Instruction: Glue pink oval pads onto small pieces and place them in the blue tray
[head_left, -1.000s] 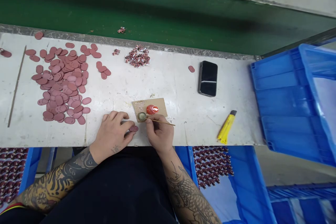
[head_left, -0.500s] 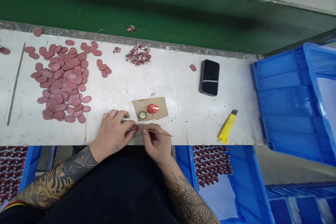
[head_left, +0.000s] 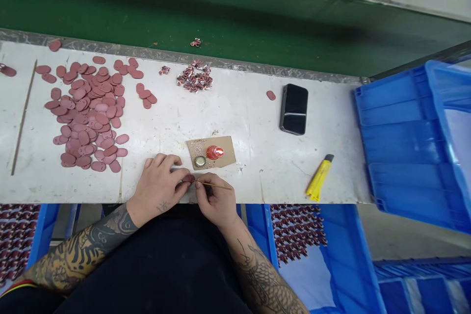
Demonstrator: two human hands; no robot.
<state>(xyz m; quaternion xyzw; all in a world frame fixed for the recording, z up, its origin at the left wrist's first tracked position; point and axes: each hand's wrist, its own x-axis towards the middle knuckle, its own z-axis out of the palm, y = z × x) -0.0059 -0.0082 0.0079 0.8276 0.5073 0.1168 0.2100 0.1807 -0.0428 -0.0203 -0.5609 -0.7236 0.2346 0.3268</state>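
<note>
Moved left, the right hand [head_left: 216, 201] pinches a stick [head_left: 216, 186]; the left hand [head_left: 156, 189] pinches a pink tag [head_left: 188, 178].

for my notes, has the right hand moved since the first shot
Yes, the right hand moved left and back, from over the edge of the cardboard piece to below it.

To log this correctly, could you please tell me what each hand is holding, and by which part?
The left hand pinches a small dusky-pink oval tag by its edge; the right hand grips a thin wooden stick near one end.
</note>
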